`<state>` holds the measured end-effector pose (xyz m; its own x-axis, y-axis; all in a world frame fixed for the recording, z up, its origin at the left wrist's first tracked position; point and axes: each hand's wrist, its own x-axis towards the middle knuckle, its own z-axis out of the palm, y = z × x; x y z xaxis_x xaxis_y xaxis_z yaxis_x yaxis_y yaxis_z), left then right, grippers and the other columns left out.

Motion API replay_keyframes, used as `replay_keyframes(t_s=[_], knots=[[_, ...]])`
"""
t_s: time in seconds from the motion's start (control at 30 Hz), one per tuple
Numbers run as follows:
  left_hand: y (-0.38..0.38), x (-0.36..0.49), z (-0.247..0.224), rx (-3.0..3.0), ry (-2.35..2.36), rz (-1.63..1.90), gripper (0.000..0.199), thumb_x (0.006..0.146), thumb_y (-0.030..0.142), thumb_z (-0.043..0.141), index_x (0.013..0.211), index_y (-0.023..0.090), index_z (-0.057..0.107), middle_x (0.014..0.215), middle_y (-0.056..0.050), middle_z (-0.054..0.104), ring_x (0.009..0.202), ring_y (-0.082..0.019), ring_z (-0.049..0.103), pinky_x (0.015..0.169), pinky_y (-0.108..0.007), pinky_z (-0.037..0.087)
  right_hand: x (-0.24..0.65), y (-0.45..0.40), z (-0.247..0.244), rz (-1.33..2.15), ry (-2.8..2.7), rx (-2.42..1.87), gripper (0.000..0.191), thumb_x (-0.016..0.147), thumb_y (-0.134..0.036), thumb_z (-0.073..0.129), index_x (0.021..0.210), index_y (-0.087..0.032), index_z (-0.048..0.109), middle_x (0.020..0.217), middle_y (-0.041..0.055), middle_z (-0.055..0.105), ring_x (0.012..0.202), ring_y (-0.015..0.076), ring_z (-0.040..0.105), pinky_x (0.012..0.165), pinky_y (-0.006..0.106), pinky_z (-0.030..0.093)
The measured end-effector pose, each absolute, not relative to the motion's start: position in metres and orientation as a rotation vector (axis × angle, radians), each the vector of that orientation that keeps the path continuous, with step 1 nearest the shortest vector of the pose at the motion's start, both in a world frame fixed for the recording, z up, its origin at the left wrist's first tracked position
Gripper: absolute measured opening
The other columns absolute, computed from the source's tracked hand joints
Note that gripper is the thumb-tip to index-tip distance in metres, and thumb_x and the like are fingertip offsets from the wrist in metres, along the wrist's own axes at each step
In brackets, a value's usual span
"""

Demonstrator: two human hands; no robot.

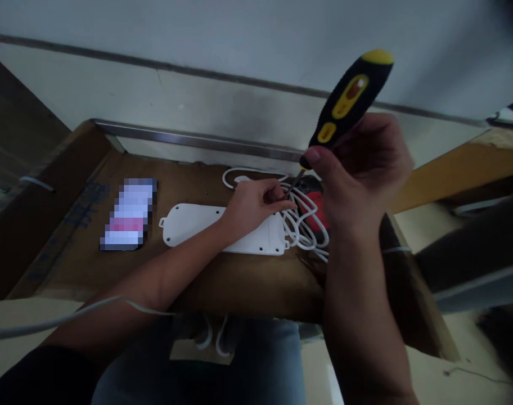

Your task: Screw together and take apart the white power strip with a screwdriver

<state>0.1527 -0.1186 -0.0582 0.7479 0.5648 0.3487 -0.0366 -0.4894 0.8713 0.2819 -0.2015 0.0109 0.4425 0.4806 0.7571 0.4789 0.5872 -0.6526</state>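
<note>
Head view, hands status?

Right hand [358, 174] is closed round the handle of a yellow-and-black screwdriver [349, 98], thumb low near the shaft. The shaft angles down toward the left hand [256, 205].

Left hand?

Fingers half curled, over one end of a white power strip [197, 225]. Can't tell if they pinch anything; the hand blocks the view. The shaft tip ends right by those fingers, contact unclear.

Strip state? Done vs left?

Lies flat under the left hand, casing in one piece, no part visibly off. Small dark holes near its corners, too dim to say if screws sit in them. So nothing reads as opened yet. Any work on the far side of the left hand is hidden.

Around it?

Loose coils of white cord [301, 222] just beyond the left hand, against the strip's end. A red-and-black object [318, 205] sits partly under them, too covered to identify. Well left of both hands, a pixelated patch [127, 214] masks some flat item. All of it rests on a brown cardboard sheet [239, 287] below the hands.
</note>
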Motion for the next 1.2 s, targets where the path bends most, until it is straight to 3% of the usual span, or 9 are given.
replay_keyframes(t_s=[0.13,0.2,0.4,0.53,0.67,0.83,0.97,1.07,1.2], knots=[[-0.117,0.147,-0.054,1.976,0.211,0.681,0.026,0.097,0.036,0.069,0.112,0.017,0.078,0.103,-0.006,0.081,0.088,-0.016,0.072,0.084,-0.03,0.056,0.288,-0.203,0.006,0.039,-1.214,-1.027,0.033,0.09,-0.039,0.077,0.111,-0.017,0.064,0.094,-0.0015,0.064,0.08,0.0003,0.065,0.074,0.016,0.059],[-0.118,0.145,-0.052,1.924,0.163,0.632,0.028,0.1,0.032,0.062,0.118,0.017,0.078,0.107,-0.007,0.082,0.096,-0.018,0.075,0.09,-0.031,0.058,0.287,-0.203,0.005,0.045,-1.245,-1.009,0.034,0.096,-0.043,0.069,0.119,-0.019,0.063,0.1,-0.0018,0.067,0.085,0.0019,0.068,0.078,0.018,0.062],[-0.122,0.147,-0.055,1.805,0.231,0.726,0.014,0.091,0.028,0.076,0.099,0.017,0.082,0.094,-0.003,0.083,0.09,-0.017,0.076,0.086,-0.029,0.059,0.279,-0.203,0.011,-0.011,-1.164,-1.138,0.051,0.076,-0.043,0.089,0.116,-0.02,0.066,0.117,-0.0012,0.067,0.09,0.0004,0.063,0.076,0.014,0.058],[-0.123,0.149,-0.057,1.83,0.361,0.817,0.015,0.084,0.03,0.085,0.086,0.016,0.078,0.082,-0.001,0.08,0.077,-0.015,0.072,0.074,-0.027,0.056,0.276,-0.205,0.014,0.071,-1.162,-1.106,0.06,0.076,-0.038,0.09,0.122,-0.02,0.056,0.129,0.0001,0.062,0.09,0.0027,0.067,0.08,0.019,0.061],[-0.122,0.15,-0.054,1.928,0.452,0.849,0.028,0.08,0.036,0.09,0.076,0.017,0.07,0.071,0.002,0.072,0.067,-0.012,0.064,0.064,-0.024,0.05,0.273,-0.204,0.017,0.083,-1.237,-1.044,0.057,0.076,-0.036,0.089,0.108,-0.015,0.047,0.101,-0.003,0.058,0.09,0.0026,0.068,0.082,0.017,0.061],[-0.122,0.15,-0.055,1.961,0.305,0.82,0.018,0.089,0.032,0.08,0.095,0.016,0.076,0.088,-0.002,0.079,0.08,-0.014,0.072,0.075,-0.025,0.055,0.282,-0.199,0.012,-0.014,-1.258,-0.984,0.04,0.078,-0.028,0.086,0.096,-0.009,0.056,0.084,-0.0033,0.055,0.077,-0.006,0.055,0.07,0.007,0.046],[-0.122,0.148,-0.055,1.957,0.193,0.761,0.021,0.099,0.029,0.066,0.108,0.016,0.08,0.107,-0.005,0.083,0.098,-0.017,0.076,0.088,-0.027,0.059,0.291,-0.2,0.004,-0.019,-1.269,-0.991,0.039,0.093,-0.043,0.072,0.11,-0.009,0.064,0.102,0.0006,0.066,0.091,0.0018,0.067,0.075,0.013,0.055],[-0.122,0.148,-0.055,1.885,0.23,0.726,0.02,0.097,0.031,0.07,0.106,0.019,0.082,0.102,-0.002,0.084,0.095,-0.017,0.077,0.088,-0.028,0.06,0.289,-0.203,0.005,-0.024,-1.27,-1.029,0.044,0.091,-0.045,0.074,0.118,-0.01,0.069,0.119,0.0049,0.067,0.1,0.0034,0.068,0.079,0.015,0.056],[-0.123,0.151,-0.055,1.834,0.325,0.782,0.014,0.085,0.03,0.084,0.091,0.017,0.082,0.087,-0.001,0.083,0.08,-0.015,0.075,0.078,-0.026,0.059,0.284,-0.203,0.01,-0.066,-1.193,-1.136,0.046,0.078,-0.038,0.088,0.111,-0.011,0.073,0.116,0.0025,0.067,0.093,-0.0023,0.062,0.076,0.01,0.051]])
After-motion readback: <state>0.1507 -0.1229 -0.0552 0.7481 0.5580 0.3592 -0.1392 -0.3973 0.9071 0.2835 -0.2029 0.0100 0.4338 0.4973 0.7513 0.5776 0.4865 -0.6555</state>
